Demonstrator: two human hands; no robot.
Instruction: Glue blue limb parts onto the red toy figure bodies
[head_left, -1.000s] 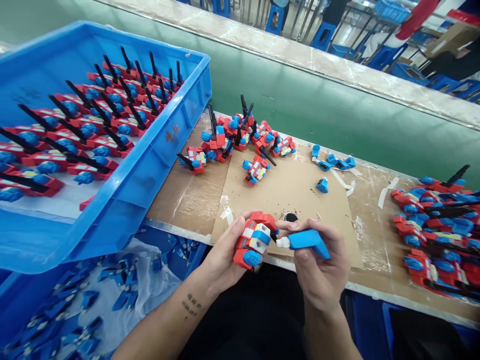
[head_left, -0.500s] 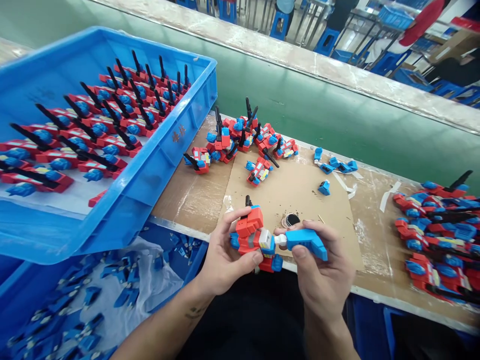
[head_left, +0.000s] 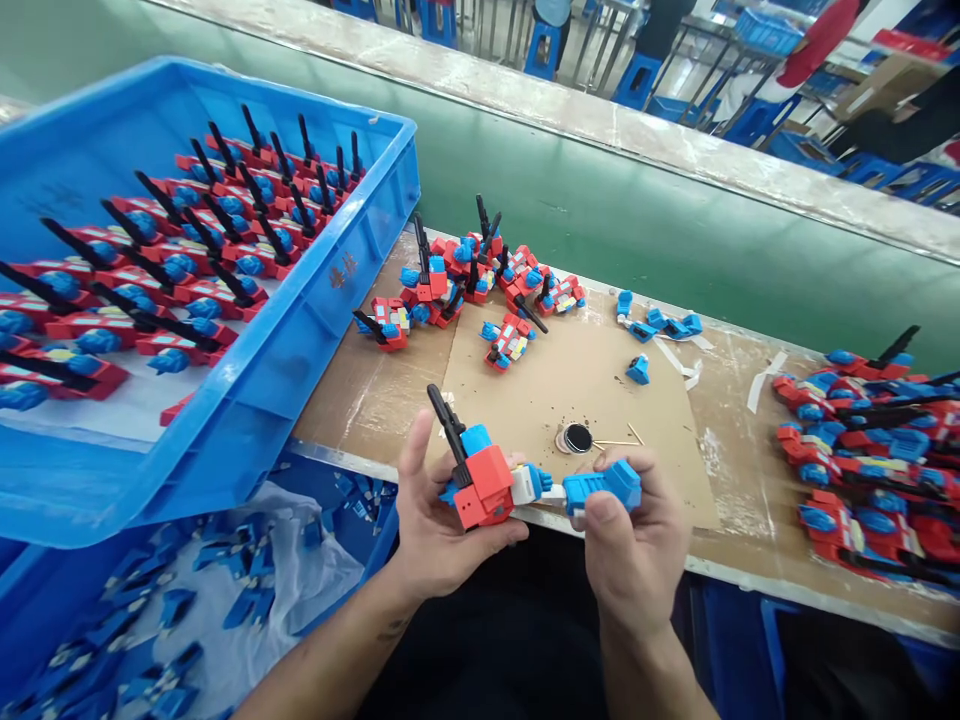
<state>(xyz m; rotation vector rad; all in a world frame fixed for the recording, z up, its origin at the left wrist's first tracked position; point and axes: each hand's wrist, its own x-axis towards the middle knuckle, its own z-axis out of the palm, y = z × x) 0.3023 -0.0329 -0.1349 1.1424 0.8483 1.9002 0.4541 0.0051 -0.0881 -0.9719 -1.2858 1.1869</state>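
Note:
Between thumb and fingers, my left hand (head_left: 442,520) holds a red toy body (head_left: 486,484) with a black barrel pointing up and to the left. A blue leg piece (head_left: 602,488) is pinched in my right hand (head_left: 637,540), its white end against the white and blue part of the body. Whether the two pieces are joined cannot be made out. Just beyond my hands, a small round pot of black stuff (head_left: 577,438) stands on a cardboard sheet (head_left: 600,380), with thin wooden sticks (head_left: 619,442) beside it.
A blue crate (head_left: 300,370) at left holds rows of red toy bodies. Below it, a bin contains blue pieces (head_left: 176,607). More bodies (head_left: 510,345) and a few blue parts (head_left: 637,370) lie beyond my hands; another group (head_left: 855,470) lies right. People sit far off.
My left hand has turned the red body, so its barrel now shows at the upper left. The blue leg piece has been turned in my right hand. The view has shifted slightly.

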